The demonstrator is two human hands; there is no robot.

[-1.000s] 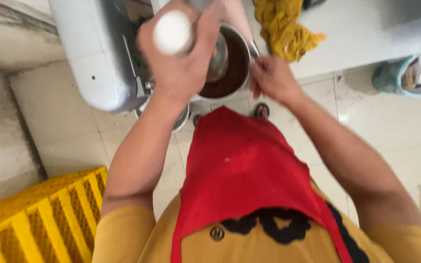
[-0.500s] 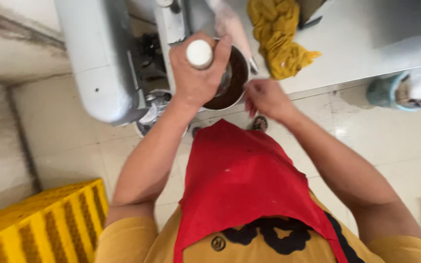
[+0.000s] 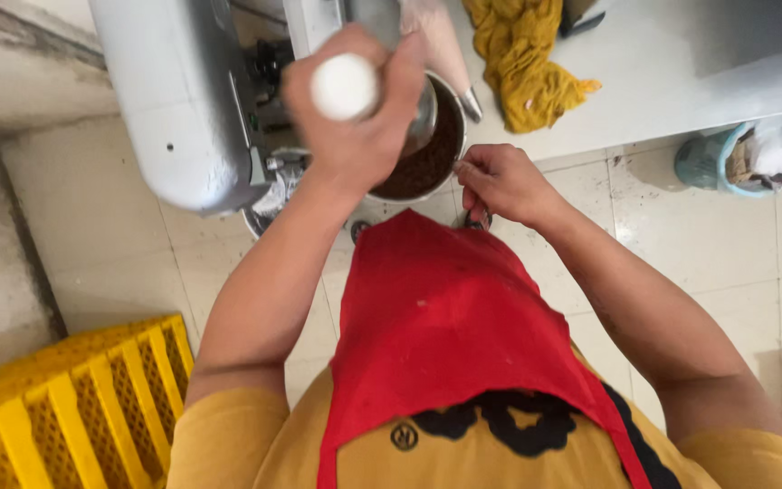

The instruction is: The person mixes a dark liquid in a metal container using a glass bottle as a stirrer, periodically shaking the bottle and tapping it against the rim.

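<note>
1. The grey mixer (image 3: 174, 100) is the biggest thing here and serves as the landmark; its body stands to the left of the bowl, on the tiled floor.
2. The steel surface (image 3: 681, 63) lies to the right of the mixer, with a yellow cloth (image 3: 527, 59) crumpled on it (well apart from the hands).
3. A yellow crate (image 3: 65, 407) sits on the floor, below and left of the mixer.
4. The bowl (image 3: 423, 158) sits at the mixer's right side, holding a dark brown mix.
5. The left hand (image 3: 359, 109) is clenched round a white-topped handle (image 3: 344, 86), held right over the bowl; what the handle ends in is hidden by the hand. Judging by this, keeping the tool upright and over the bowl's middle would keep the mix from spilling.
6. The right hand (image 3: 500, 181) rests at the bowl's near rim, fingers curled; I cannot tell whether its grip closes on the rim or on something small. A firm hold there would steady the bowl well.
</note>
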